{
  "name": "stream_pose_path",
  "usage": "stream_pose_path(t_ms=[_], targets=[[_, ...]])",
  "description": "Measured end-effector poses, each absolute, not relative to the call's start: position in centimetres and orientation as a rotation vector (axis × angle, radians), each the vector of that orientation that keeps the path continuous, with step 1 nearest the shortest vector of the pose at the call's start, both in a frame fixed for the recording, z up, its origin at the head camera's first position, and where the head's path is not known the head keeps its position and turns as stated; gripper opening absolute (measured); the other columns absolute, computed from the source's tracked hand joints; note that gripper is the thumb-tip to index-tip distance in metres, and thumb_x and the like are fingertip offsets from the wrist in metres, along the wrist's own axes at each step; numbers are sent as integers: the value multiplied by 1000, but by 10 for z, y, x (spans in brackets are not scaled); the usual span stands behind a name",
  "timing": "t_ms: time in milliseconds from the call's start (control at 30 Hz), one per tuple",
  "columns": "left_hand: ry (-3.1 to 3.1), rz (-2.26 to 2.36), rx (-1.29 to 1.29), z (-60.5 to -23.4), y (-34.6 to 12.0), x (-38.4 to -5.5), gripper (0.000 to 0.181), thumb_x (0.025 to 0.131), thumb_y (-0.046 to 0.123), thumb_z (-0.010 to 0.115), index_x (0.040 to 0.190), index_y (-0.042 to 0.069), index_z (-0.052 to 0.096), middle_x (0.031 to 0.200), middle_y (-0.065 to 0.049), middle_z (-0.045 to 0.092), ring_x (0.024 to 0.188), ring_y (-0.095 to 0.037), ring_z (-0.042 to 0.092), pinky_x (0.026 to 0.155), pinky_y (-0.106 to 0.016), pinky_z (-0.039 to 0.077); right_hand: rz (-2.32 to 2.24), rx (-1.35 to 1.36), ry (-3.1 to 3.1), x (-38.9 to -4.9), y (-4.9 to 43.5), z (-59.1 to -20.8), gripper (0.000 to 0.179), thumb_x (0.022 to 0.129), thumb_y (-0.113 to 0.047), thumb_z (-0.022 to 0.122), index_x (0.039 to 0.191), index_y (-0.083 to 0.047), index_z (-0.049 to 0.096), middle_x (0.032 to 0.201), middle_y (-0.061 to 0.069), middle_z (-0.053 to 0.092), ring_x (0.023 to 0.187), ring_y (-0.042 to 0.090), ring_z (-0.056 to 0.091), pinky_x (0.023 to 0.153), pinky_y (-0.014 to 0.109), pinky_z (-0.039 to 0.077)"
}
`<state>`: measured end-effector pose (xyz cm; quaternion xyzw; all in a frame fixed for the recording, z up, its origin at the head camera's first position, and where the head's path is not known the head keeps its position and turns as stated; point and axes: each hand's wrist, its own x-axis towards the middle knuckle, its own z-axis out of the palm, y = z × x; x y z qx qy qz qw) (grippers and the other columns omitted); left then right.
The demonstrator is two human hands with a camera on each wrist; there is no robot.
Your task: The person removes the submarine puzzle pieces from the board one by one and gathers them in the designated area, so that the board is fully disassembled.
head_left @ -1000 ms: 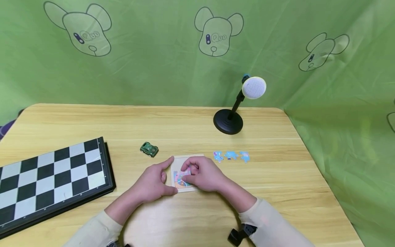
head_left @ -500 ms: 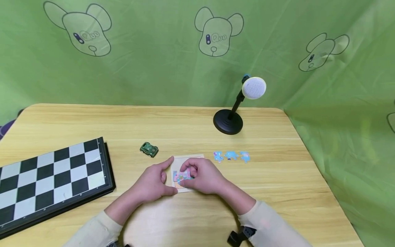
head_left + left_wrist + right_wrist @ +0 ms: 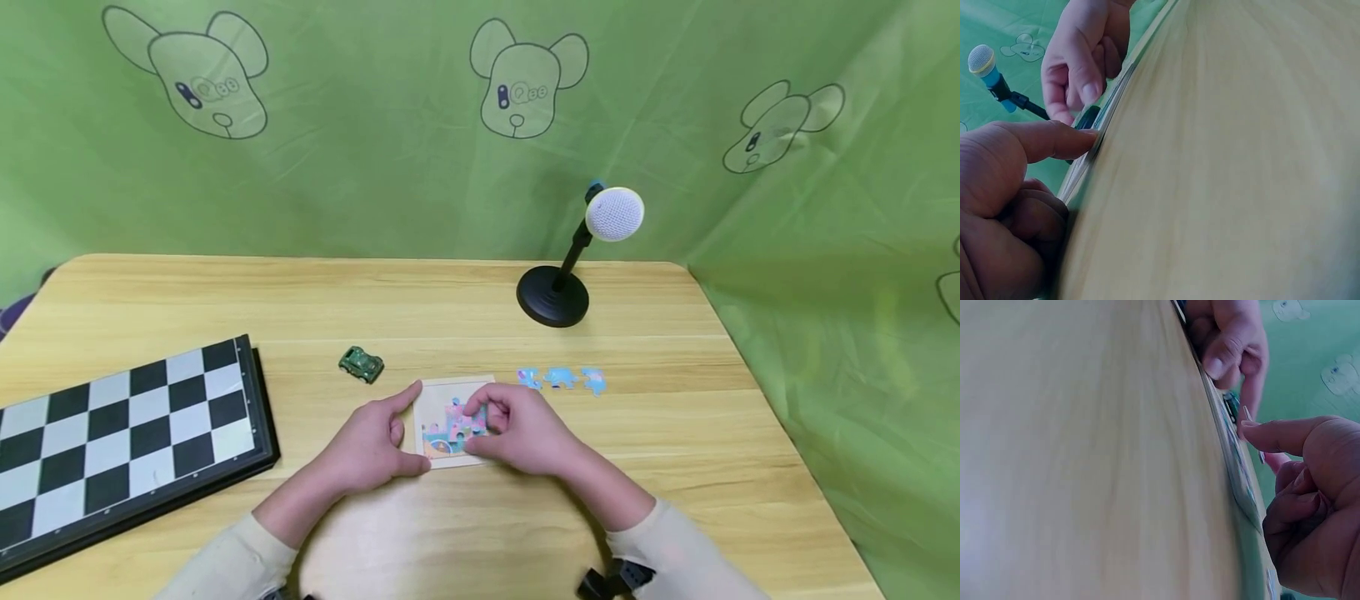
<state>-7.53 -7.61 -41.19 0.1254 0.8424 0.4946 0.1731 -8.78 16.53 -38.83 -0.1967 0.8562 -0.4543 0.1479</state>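
A small, pale jigsaw tray (image 3: 435, 400) lies on the table, its near part partly filled with colourful pieces (image 3: 441, 447). My left hand (image 3: 371, 444) holds the tray by its left side, index finger at the far corner and thumb at the near corner, other fingers curled in. Over the tray, my right hand (image 3: 525, 433) pinches a pink jigsaw piece (image 3: 467, 421) between thumb and index finger. Its thin edge (image 3: 1247, 413) shows past the thumb in the right wrist view. Part of the tray's right side is hidden under the right hand.
Three blue jigsaw pieces (image 3: 560, 377) lie in a row to the right of the tray. A green toy car (image 3: 362, 364) sits behind the left hand. A black-and-white chessboard (image 3: 127, 442) takes up the left side. A microphone (image 3: 615, 214) on a round-based stand (image 3: 552, 296) rises at the back.
My right hand has shifted a little to the right over the tray, with the pink jigsaw piece, uncovering more of the near pieces. The left hand has stayed at the tray's left side.
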Motion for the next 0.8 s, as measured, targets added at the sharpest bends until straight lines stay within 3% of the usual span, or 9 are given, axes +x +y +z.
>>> stream_pose_path(t_ms=[167,800], targets=[[2385,1398,337,-411,-76,-75,103,69,11,90,155,2,34,52,5,35,45,-10,30,48,-28,32,-1311,-537,2518,-85,190,-384,31,76,-7,87,100,-8,67,59,-6,37,55,9,35,72,32,46],[2388,1417,348,-413,-75,-74,100,69,8,88,154,3,36,52,5,35,45,-10,30,48,-27,31,-1181,-346,2636,-97,250,-389,29,78,-7,86,100,-6,67,62,-2,39,58,13,37,69,30,38]])
